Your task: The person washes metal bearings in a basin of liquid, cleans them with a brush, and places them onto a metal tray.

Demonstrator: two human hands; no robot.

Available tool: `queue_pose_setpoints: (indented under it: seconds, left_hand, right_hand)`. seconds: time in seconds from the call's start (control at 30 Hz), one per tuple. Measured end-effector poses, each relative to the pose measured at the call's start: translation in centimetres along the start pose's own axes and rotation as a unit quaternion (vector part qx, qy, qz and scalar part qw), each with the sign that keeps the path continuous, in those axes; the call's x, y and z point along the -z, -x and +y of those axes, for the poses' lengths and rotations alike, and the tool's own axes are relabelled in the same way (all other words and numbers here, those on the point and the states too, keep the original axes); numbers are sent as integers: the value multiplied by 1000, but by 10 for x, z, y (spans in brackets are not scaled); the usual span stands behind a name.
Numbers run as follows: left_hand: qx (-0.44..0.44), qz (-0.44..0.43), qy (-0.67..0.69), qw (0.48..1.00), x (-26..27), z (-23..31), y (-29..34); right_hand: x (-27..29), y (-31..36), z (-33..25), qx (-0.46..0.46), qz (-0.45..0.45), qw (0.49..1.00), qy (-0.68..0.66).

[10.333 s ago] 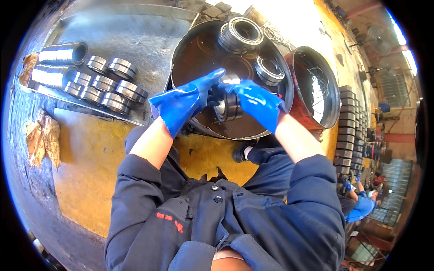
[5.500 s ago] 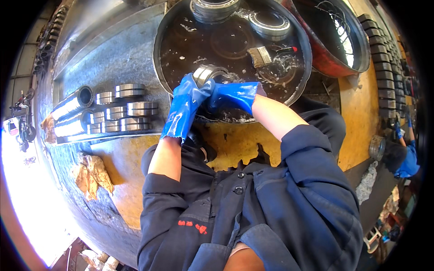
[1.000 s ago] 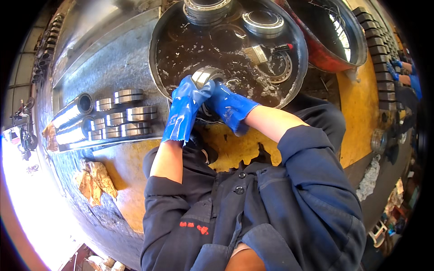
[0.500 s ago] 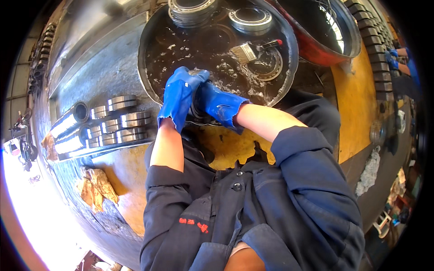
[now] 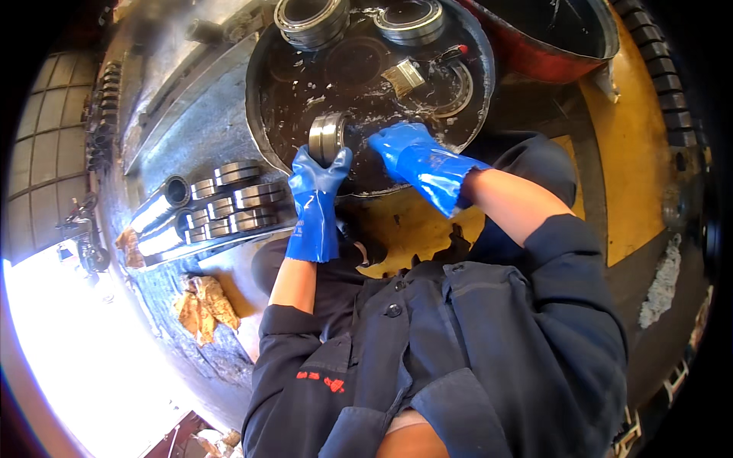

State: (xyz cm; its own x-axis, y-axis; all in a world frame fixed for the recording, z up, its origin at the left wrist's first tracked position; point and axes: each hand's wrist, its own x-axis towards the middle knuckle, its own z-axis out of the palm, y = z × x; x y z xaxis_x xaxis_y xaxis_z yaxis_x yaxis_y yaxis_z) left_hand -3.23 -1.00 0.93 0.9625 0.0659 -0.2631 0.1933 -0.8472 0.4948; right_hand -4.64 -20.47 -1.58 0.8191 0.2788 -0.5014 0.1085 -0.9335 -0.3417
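Observation:
My left hand (image 5: 319, 174), in a blue rubber glove, grips a shiny steel bearing ring (image 5: 327, 136) by its lower edge and holds it on its side over the round drum-like basin (image 5: 254, 114) of dark liquid. To the right, apart from the ring, is my gloved right hand (image 5: 405, 146) over the basin's near part. Its fingers are curled, and whatever they may hold is hidden. Beyond it a paintbrush (image 5: 403, 78) lies in the basin beside a partly sunken bearing ring (image 5: 458, 93). Stacked bearings (image 5: 313, 27) and another bearing (image 5: 411, 23) stand at the far side.
On the left bench, several steel rings (image 5: 237, 197) are stacked beside shiny tubes (image 5: 162, 206). A crumpled brown cloth or paper (image 5: 205, 305) lies nearer me. A red-sided drum (image 5: 534, 57) stands at the far right, near a yellow board (image 5: 626, 153) and a row of dark blocks (image 5: 649, 53).
My hands were together over the basin's near left part; now they are apart. The right has moved right, and the bearing ring in my left hand has come into sight. The whole view has shifted slightly.

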Motion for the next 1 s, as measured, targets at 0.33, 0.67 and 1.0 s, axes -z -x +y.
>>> queue_pose_setpoints:
  seconds: [0.33,0.67,1.0]
  left_hand:
    - [-8,39,-69,997,-3,-7,-10]
    - [-183,-203,119,954,-4,-44,-109]
    - [1,-42,8,999,-16,-13,-48]
  right_hand:
    - [2,-11,12,-4,-42,995,-94]
    - [-90,-53,27,107,110,957,-246]
    - [-82,-76,35,6,42,876,-480]
